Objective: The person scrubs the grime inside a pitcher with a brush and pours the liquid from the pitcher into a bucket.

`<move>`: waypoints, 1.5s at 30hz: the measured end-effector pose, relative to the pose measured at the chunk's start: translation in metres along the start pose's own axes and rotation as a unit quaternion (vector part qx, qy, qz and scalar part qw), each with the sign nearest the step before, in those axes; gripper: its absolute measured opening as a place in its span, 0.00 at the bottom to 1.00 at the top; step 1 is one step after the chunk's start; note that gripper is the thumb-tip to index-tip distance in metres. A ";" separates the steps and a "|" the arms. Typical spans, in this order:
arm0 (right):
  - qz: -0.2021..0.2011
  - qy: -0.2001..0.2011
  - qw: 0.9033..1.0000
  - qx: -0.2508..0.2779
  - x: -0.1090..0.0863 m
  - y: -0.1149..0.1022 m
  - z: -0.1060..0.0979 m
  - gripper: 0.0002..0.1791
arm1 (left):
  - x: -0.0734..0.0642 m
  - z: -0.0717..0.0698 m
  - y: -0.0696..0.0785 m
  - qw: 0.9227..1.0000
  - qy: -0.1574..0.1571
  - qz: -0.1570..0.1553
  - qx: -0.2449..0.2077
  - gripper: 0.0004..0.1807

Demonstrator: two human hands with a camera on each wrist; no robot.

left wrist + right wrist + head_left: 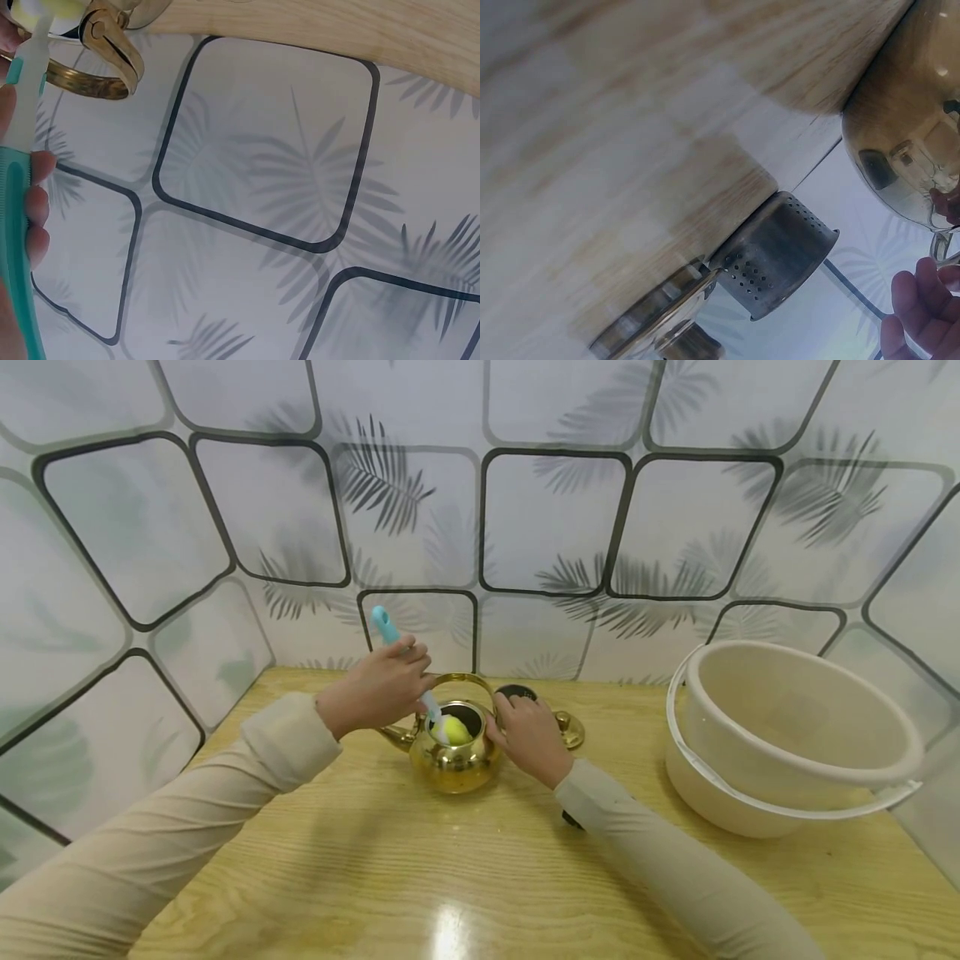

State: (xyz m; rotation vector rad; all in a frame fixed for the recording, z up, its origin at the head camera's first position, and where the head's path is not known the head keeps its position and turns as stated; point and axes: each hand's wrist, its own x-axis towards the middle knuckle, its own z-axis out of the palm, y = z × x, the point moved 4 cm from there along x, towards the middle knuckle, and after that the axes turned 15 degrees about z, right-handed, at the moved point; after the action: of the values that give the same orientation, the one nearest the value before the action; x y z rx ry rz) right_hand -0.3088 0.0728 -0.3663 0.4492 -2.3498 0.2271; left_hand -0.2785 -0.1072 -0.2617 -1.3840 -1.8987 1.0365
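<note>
A gold-coloured teapot (453,770) stands lidless on the wooden table, spout to the left and hoop handle (465,677) raised. My left hand (381,687) grips a sponge brush (385,624) by its turquoise handle, tilted down into the pot. Its yellow-and-white sponge head (454,730) shows in the opening. In the left wrist view the fingers wrap round the brush (15,202). At the pot's right side, my right hand (531,735) holds the handle near its base. Its curled fingers (922,300) appear there in the right wrist view; the exact grip is partly hidden.
Behind the right hand stands a perforated metal strainer (517,692), also clear in the right wrist view. Beside it lies the gold lid (572,732). A large cream bucket (750,793) with a white handle occupies the right. A patterned wall (555,527) closes off the back.
</note>
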 end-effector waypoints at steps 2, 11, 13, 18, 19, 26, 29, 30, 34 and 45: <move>0.000 -0.001 1.000 0.000 0.000 0.000 0.000 0.09 | 0.000 -0.001 0.000 1.000 -0.004 0.001 0.006 0.25; 0.004 -0.001 1.000 0.001 -0.001 0.001 0.000 0.09 | 0.008 -0.005 0.001 0.999 -0.012 -0.004 0.029 0.24; 0.004 -0.005 1.000 0.001 -0.001 0.001 0.001 0.09 | 0.009 -0.006 0.002 0.999 -0.017 -0.007 0.036 0.24; 0.005 -0.009 1.000 0.000 -0.001 0.001 0.001 0.09 | 0.012 -0.006 0.003 0.998 -0.022 -0.019 0.064 0.25; 0.005 -0.008 1.000 -0.001 -0.001 0.001 0.001 0.09 | 0.013 -0.005 0.003 0.997 -0.023 -0.023 0.068 0.25; 0.002 -0.005 1.000 -0.007 -0.001 0.001 0.000 0.10 | 0.017 -0.002 0.005 0.996 -0.025 -0.042 0.069 0.25; 0.002 -0.003 1.000 -0.010 -0.001 0.001 0.000 0.10 | 0.018 0.000 0.005 0.996 -0.026 -0.046 0.070 0.25; 0.002 -0.002 1.000 -0.011 -0.001 0.001 0.000 0.10 | 0.019 0.000 0.005 0.996 -0.027 -0.046 0.071 0.25; 0.000 0.001 1.000 -0.013 -0.001 0.001 0.000 0.10 | 0.020 0.002 0.006 0.996 -0.025 -0.049 0.071 0.24; -0.004 0.001 1.000 -0.006 0.000 0.000 -0.001 0.10 | 0.015 0.009 0.008 0.997 0.004 -0.072 0.011 0.25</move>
State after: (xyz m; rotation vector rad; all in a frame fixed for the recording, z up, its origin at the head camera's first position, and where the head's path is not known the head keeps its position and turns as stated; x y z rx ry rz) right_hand -0.3080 0.0732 -0.3652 0.4531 -2.3467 0.2103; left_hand -0.2864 -0.0941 -0.2737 -1.2167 -1.9445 0.9769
